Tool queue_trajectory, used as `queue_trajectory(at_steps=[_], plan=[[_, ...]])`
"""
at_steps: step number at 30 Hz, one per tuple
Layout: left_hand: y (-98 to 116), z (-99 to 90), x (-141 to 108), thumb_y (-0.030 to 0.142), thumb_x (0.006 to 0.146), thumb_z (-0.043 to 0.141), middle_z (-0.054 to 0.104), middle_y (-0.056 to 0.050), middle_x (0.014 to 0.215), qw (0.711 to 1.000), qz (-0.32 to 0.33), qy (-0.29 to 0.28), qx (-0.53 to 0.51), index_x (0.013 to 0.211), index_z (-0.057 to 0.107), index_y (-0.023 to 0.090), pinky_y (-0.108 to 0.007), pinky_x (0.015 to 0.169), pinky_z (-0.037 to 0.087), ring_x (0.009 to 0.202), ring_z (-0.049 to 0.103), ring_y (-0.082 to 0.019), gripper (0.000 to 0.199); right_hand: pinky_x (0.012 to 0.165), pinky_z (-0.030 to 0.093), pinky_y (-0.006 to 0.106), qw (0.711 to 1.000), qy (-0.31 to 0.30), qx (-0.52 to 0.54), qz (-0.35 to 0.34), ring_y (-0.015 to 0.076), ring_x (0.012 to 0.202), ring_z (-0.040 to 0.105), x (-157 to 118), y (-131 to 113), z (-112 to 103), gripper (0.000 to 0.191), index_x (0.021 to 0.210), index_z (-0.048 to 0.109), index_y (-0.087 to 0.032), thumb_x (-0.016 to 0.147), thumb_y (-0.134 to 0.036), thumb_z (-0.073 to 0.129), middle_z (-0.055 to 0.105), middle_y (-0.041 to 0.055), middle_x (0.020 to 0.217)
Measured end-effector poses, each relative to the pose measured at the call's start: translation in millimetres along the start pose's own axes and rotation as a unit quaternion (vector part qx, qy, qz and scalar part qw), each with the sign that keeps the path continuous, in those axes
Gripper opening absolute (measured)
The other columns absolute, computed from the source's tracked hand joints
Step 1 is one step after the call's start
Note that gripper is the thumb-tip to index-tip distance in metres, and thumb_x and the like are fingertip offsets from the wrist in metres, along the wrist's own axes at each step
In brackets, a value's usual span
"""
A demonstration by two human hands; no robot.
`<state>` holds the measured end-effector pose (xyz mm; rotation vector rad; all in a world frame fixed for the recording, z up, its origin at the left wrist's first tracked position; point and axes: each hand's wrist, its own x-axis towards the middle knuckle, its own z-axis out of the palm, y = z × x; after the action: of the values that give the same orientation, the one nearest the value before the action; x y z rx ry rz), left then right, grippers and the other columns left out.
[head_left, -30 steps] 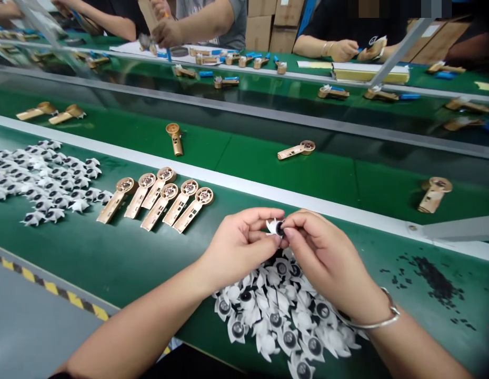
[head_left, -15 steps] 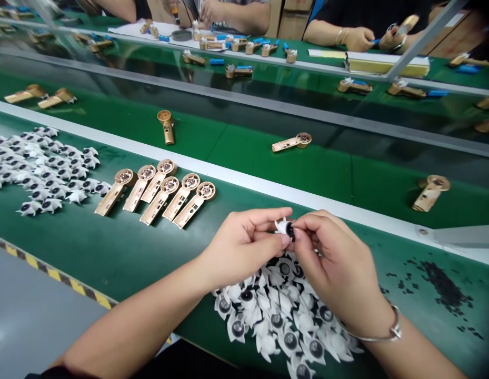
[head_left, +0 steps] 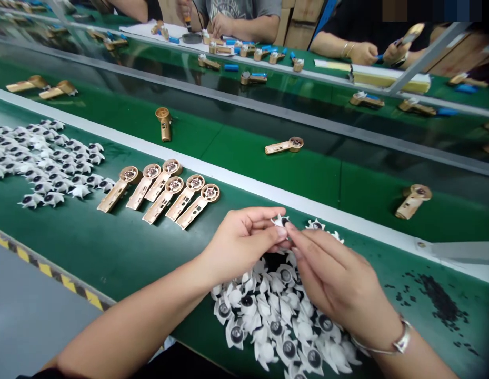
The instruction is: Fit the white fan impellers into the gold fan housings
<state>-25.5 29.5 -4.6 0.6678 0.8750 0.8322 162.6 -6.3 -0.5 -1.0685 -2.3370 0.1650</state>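
Observation:
Between the fingers and thumb of my left hand [head_left: 248, 237] is a small white fan blade [head_left: 281, 221] with a black centre. My right hand [head_left: 335, 268] meets it from the other side, fingers closed together and a fingertip against the black centre. Whether a small part lies under that fingertip is hidden. Below both hands spreads a heap of white fan blades [head_left: 268, 316], many showing dark round hubs. A few more blades [head_left: 316, 225] lie just beyond my right hand.
Gold fan housings [head_left: 159, 202] lie left of my hands, beside many white fan blades [head_left: 42, 163]. Small black pieces [head_left: 439, 300] are scattered at right. Past a white rail [head_left: 244, 181], more housings [head_left: 413, 201] rest on a green belt [head_left: 220, 142]. Co-workers' hands [head_left: 365, 52] are across the line.
My right fingers have gone from pinching at the blade's black centre to lying straighter against it. The blade has tilted upward. Housings on the belt have shifted left in view.

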Motion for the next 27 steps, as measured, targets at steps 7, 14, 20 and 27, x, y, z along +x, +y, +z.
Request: queue_trajectory(at_steps=[7, 14, 20, 27], plan=[[12.2, -13.8, 8.3, 0.019, 0.079, 0.078, 0.076, 0.0, 0.088, 0.998, 0.025, 0.01, -0.053, 0.112, 0.071, 0.022, -0.016, 0.069, 0.057, 0.081, 0.075, -0.012, 0.034, 0.101, 0.046, 0.048, 0.971, -0.025, -0.092, 0.22, 0.0336, 0.12, 0.054, 117.9, 111.8, 26.6, 0.049, 0.137, 0.049, -0.004, 0.09, -0.016, 0.059, 0.054, 0.0246, 0.132], [19.8, -19.4, 8.8, 0.012, 0.081, 0.072, 0.078, -0.005, 0.098, 0.995, 0.029, 0.021, -0.09, 0.115, 0.071, 0.019, -0.016, 0.077, 0.057, 0.084, 0.074, -0.011, 0.035, 0.089, 0.055, 0.043, 0.971, -0.086, -0.063, 0.213, 0.021, 0.104, 0.063, 183.2, 167.7, 52.7, 0.034, 0.123, 0.06, -0.016, 0.096, -0.037, 0.059, 0.061, 0.0089, 0.124], [25.3, -21.9, 1.6, 0.019, 0.079, 0.076, 0.075, -0.005, 0.105, 0.976, 0.213, 0.051, 0.012, 0.11, 0.073, 0.02, -0.023, 0.077, 0.057, 0.08, 0.072, -0.012, 0.031, 0.079, 0.055, 0.033, 0.986, -0.055, 0.018, 0.159, 0.0207, 0.087, 0.068, 114.2, 100.8, 17.7, 0.046, 0.121, 0.05, -0.017, 0.08, -0.023, 0.07, 0.07, 0.0076, 0.099], [19.5, -15.9, -5.1, 0.018, 0.079, 0.076, 0.075, -0.009, 0.108, 0.963, 0.243, 0.023, 0.117, 0.112, 0.07, 0.018, -0.029, 0.082, 0.061, 0.092, 0.073, -0.02, 0.034, 0.068, 0.059, 0.029, 0.943, -0.008, 0.27, 0.194, 0.0213, 0.086, 0.071, 53.9, 18.5, -11.8, 0.039, 0.11, 0.059, -0.023, 0.074, -0.02, 0.073, 0.071, 0.007, 0.105]])
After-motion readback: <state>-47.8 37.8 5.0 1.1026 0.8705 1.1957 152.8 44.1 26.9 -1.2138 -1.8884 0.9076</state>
